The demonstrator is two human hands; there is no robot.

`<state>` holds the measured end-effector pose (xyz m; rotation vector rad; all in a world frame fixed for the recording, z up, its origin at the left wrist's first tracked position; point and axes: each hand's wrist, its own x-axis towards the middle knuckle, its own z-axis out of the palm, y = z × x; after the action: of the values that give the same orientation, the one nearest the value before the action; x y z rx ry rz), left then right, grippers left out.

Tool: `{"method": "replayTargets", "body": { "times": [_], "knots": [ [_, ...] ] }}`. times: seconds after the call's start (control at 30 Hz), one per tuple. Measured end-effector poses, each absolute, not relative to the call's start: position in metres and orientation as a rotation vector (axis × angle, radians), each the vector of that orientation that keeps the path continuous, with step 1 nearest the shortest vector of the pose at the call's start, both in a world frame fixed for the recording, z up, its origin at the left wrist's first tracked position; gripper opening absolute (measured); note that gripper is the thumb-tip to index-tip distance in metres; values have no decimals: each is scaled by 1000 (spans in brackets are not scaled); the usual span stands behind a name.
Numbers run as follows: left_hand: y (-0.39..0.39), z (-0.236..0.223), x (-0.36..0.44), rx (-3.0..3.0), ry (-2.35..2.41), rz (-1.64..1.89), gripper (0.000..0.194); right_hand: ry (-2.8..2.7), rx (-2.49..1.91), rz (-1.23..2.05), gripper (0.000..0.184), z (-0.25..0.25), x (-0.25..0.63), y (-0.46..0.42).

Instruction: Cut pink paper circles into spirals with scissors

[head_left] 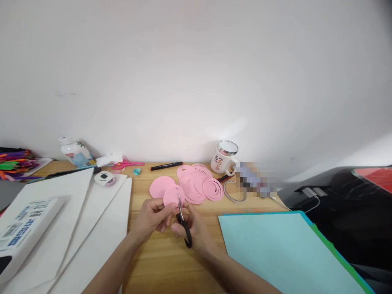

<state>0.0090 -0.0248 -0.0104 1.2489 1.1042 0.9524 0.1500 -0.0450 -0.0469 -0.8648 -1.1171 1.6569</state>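
My left hand (154, 216) pinches a pink paper circle (170, 197) by its near edge, above the wooden table. Around the black handles of a pair of scissors (184, 230) my right hand (196, 230) is closed. The metal blades reach up to the held circle and overlap it; whether they are cutting into it I cannot tell. Just behind the hands lies a larger pink paper circle (161, 185). To its right spreads a pile of pink paper spirals (196, 181), overlapping one another.
White sheets (107, 228) and a white box (27, 232) cover the left side. Light blue paper (269, 249) lies at right. Along the wall stand a bottle (76, 151) and a mug (225, 157), with a black marker (166, 166) and pink scissors (127, 164) between them.
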Motion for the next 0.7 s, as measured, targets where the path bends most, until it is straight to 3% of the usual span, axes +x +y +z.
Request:
{"method": "replayTargets", "body": {
  "times": [0.7],
  "knots": [
    [-19,-14,1,1263,1124,990,38,-1160,-972,1662,44,-46,150,-45]
  ]
}}
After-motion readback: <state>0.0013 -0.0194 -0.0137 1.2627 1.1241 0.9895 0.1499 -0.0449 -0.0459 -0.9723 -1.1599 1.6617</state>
